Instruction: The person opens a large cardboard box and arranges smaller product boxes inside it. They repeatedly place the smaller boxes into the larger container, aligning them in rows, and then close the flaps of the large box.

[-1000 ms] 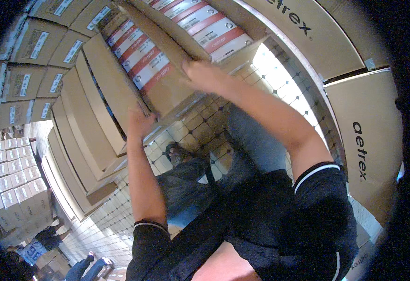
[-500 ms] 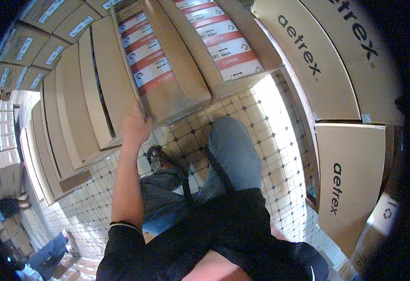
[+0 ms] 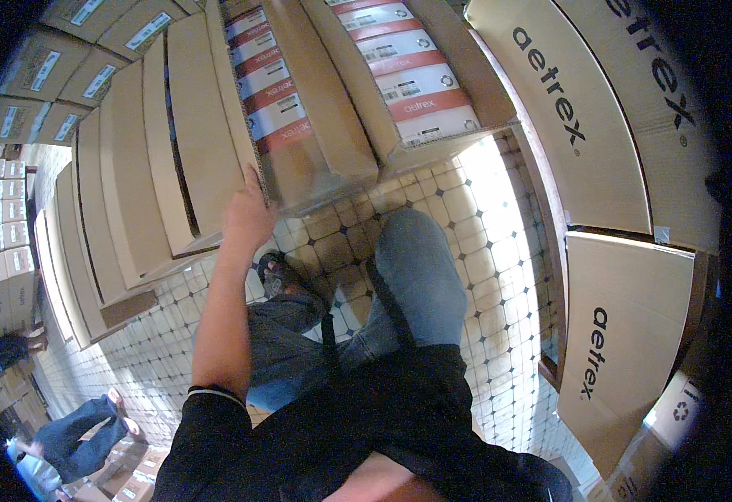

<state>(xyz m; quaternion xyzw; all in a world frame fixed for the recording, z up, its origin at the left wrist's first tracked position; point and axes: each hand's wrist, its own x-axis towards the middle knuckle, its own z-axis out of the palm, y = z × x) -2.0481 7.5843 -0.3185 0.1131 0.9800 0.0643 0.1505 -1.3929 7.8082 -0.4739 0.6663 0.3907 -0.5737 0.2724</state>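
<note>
At the near corner of an open brown carton (image 3: pixel 320 180), my left hand (image 3: pixel 250 216) grips the edge of its raised cardboard flap (image 3: pixel 233 100). One finger lies along that edge; the fingertips on the far side are partly hidden. Inside the carton stands a row of red and white boxes (image 3: pixel 280 113). A second open carton (image 3: pixel 458 146) sits just right of it, holding similar red and white boxes (image 3: pixel 420 79). My right hand is out of sight.
Closed cartons (image 3: pixel 131 159) line up on the left, with labelled cartons (image 3: pixel 39 71) stacked behind. Large printed cartons (image 3: pixel 567 109) stand along the right. Below me is a tiled floor (image 3: pixel 500 309). Another person's legs (image 3: pixel 89 439) show at lower left.
My left hand stays at the flap's edge, with one finger now stretched further up along it. The view has shifted slightly; the cartons look otherwise unchanged.
</note>
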